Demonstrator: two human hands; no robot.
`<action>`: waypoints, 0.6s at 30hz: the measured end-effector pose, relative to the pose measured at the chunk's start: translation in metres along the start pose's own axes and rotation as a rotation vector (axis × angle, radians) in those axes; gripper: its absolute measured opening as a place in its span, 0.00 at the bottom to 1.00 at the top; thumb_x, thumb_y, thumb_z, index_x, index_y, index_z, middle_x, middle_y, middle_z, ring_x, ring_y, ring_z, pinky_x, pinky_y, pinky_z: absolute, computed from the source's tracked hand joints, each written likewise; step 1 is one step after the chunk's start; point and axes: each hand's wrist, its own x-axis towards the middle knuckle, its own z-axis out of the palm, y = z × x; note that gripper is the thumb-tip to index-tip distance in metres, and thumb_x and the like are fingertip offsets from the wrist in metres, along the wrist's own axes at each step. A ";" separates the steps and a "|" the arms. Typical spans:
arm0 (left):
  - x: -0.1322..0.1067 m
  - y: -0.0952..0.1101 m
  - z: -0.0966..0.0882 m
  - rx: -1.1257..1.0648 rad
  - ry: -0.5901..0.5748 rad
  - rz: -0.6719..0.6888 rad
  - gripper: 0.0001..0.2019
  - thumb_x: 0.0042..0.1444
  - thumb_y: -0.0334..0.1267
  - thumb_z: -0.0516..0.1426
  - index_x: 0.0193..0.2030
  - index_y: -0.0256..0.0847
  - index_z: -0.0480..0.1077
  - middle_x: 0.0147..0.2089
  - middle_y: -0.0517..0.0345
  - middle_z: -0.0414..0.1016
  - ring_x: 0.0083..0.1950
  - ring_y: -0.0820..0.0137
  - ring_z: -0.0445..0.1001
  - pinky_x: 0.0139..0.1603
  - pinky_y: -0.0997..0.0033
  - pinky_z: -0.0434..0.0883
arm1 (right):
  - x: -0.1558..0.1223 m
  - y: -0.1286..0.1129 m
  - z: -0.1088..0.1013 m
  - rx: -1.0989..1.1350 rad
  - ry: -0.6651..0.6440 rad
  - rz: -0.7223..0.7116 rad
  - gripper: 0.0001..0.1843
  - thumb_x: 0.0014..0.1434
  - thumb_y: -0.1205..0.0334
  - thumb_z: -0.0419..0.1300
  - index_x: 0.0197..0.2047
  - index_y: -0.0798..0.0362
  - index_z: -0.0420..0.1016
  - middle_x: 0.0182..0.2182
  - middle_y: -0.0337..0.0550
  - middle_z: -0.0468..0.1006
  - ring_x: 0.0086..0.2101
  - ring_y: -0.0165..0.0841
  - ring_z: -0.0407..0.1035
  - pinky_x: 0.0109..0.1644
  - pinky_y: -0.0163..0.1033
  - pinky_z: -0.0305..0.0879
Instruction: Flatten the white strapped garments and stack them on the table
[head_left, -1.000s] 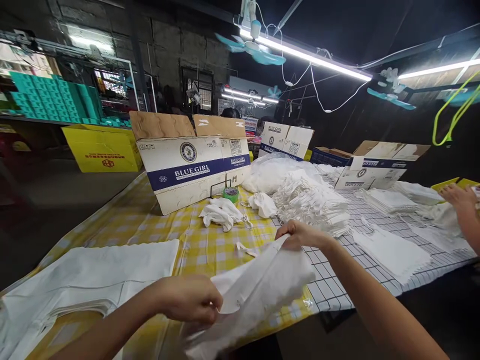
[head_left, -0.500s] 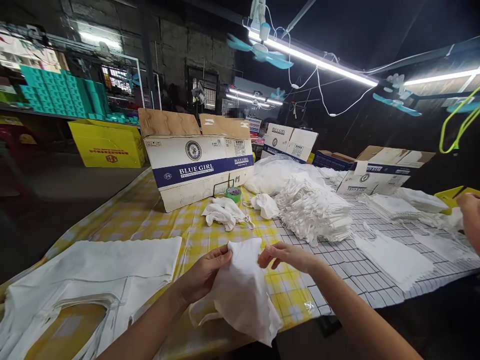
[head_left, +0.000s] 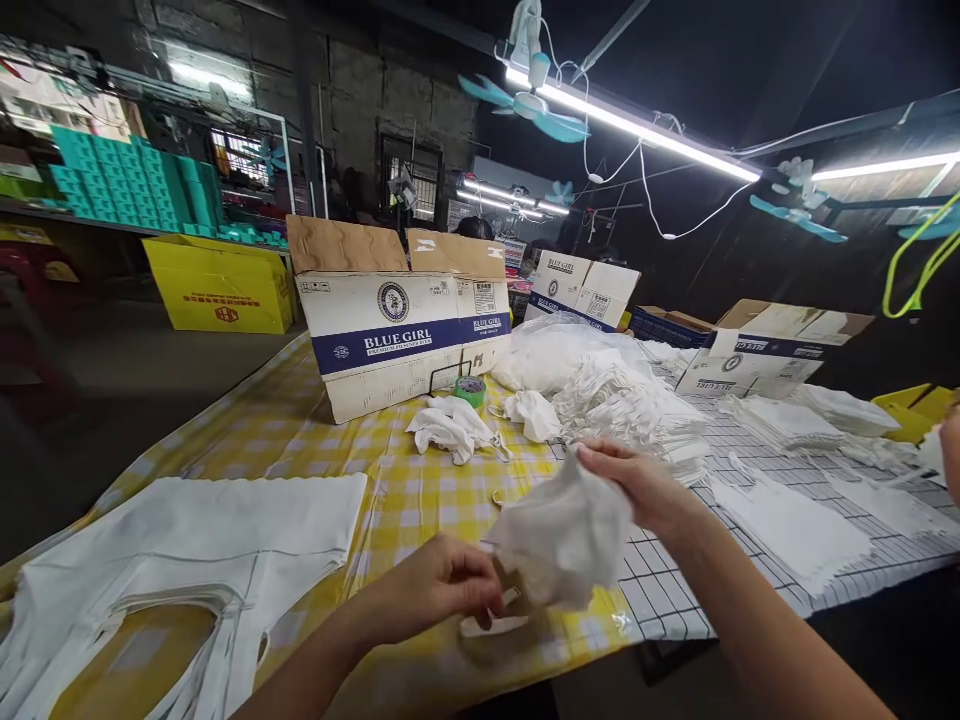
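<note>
A small white garment [head_left: 566, 535] of thin cloth hangs over the front of the table, blurred by motion. My right hand [head_left: 637, 485] pinches its upper edge between thumb and fingers. To the left of the cloth, my left hand [head_left: 442, 592] is closed with curled fingers, next to a pale strap low on the garment. Whether its fingertips hold that strap is unclear. At the left lies a stack of flat white garments [head_left: 262, 510] with cut-out openings. Beyond my hands are a crumpled white piece [head_left: 454, 428] and a large pile of white garments [head_left: 637, 410].
A Blue Girl carton [head_left: 405, 345] stands at the back, with a roll of green tape [head_left: 470, 390] before it. More white garments [head_left: 791, 525] lie on the right. Another person's hand [head_left: 951, 450] shows at the right edge. A yellow box [head_left: 217, 285] stands far left.
The white garment has swung up and to the right, now held in my right hand. My left hand has let go of its upper edge and moved lower.
</note>
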 end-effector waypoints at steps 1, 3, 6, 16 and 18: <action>0.002 0.005 0.000 -0.001 0.075 0.029 0.14 0.56 0.44 0.53 0.33 0.36 0.74 0.32 0.53 0.75 0.34 0.68 0.72 0.38 0.70 0.67 | -0.005 -0.012 0.001 -0.078 -0.081 0.000 0.14 0.50 0.55 0.64 0.26 0.56 0.67 0.19 0.33 0.62 0.19 0.21 0.57 0.22 0.28 0.52; 0.010 0.020 0.002 -0.010 0.266 0.155 0.13 0.57 0.43 0.51 0.37 0.38 0.72 0.36 0.53 0.75 0.39 0.67 0.72 0.42 0.70 0.67 | -0.014 -0.033 0.008 -0.279 -0.260 -0.022 0.18 0.53 0.54 0.61 0.21 0.56 0.62 0.17 0.31 0.55 0.18 0.20 0.50 0.20 0.29 0.45; 0.029 0.051 0.014 -0.071 0.286 0.338 0.12 0.56 0.40 0.53 0.45 0.41 0.70 0.46 0.54 0.72 0.51 0.65 0.67 0.52 0.70 0.62 | -0.020 -0.059 0.025 -0.564 -0.435 -0.093 0.20 0.55 0.53 0.59 0.19 0.56 0.60 0.17 0.31 0.50 0.19 0.21 0.45 0.22 0.30 0.43; 0.035 0.056 0.024 -0.123 -0.382 0.101 0.13 0.48 0.42 0.61 0.39 0.41 0.74 0.38 0.59 0.74 0.37 0.69 0.71 0.40 0.72 0.67 | -0.054 -0.104 0.008 -0.528 -0.278 -0.496 0.16 0.54 0.47 0.58 0.23 0.49 0.71 0.17 0.35 0.59 0.19 0.27 0.56 0.25 0.36 0.54; 0.025 0.046 0.008 0.029 -0.391 0.106 0.12 0.46 0.40 0.62 0.39 0.42 0.74 0.40 0.60 0.74 0.41 0.66 0.71 0.43 0.73 0.66 | -0.059 -0.104 -0.007 -0.383 -0.218 -0.633 0.17 0.53 0.47 0.58 0.20 0.48 0.69 0.15 0.34 0.56 0.19 0.28 0.55 0.28 0.38 0.56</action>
